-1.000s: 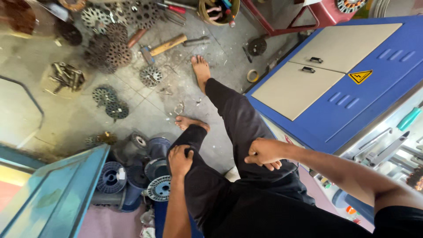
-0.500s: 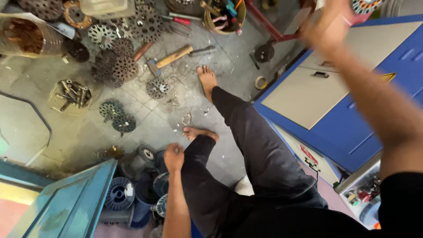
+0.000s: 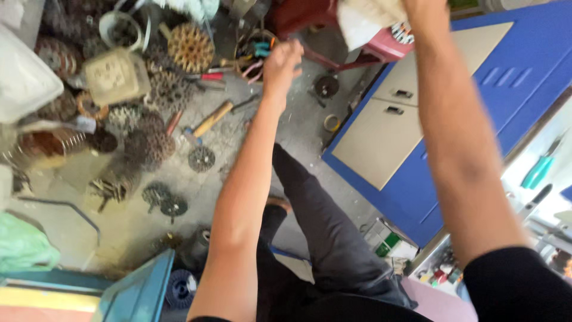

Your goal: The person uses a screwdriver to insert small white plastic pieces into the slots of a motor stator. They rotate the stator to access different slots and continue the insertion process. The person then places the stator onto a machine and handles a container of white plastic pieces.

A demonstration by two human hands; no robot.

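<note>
My left hand is stretched forward over the floor with its fingers loosely apart and nothing in it, close to a container of tools. My right hand is raised at the top edge and grips a whitish cloth above a red stool. Both forearms cross the middle of the view. My legs in dark trousers extend below them over the concrete floor.
Round metal rotor parts and several gear-like discs litter the floor at left. A wooden-handled hammer lies among them. A blue cabinet with beige doors stands on the right. A teal box sits at the lower left.
My left hand left my knee and reached forward and up. My right hand rose further and now holds a whitish cloth. The view tilted upward toward the stool.
</note>
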